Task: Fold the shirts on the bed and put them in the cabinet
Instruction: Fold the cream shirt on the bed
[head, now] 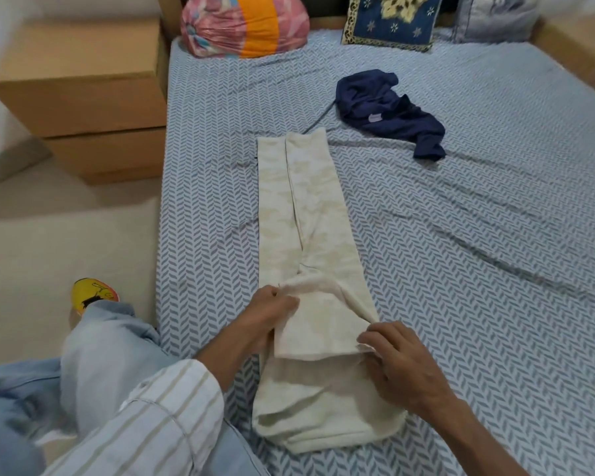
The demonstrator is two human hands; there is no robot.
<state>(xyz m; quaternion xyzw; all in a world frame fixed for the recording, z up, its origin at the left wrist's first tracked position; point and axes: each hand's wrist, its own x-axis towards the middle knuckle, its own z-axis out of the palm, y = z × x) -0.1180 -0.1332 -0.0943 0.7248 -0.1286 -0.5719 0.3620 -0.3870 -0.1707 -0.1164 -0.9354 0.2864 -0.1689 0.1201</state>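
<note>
Folding the cream shirt [310,235], which lies as a long narrow strip down the centre of the frame on the bed [461,235], its sides already turned in. The left hand [272,317] pinches the left corner of the turned-over flap; the right hand [402,362] pinches its right corner, lower centre of the frame. To do this step well, both corners should travel together and level, so the flap edge stays square across the strip, then be pressed flat before release. A second, navy shirt [389,111] lies crumpled and unfolded, upper centre-right, well apart from the hands. A wooden drawer unit [83,97] stands at upper left beside the bed; whether it is the cabinet meant cannot be told.
</note>
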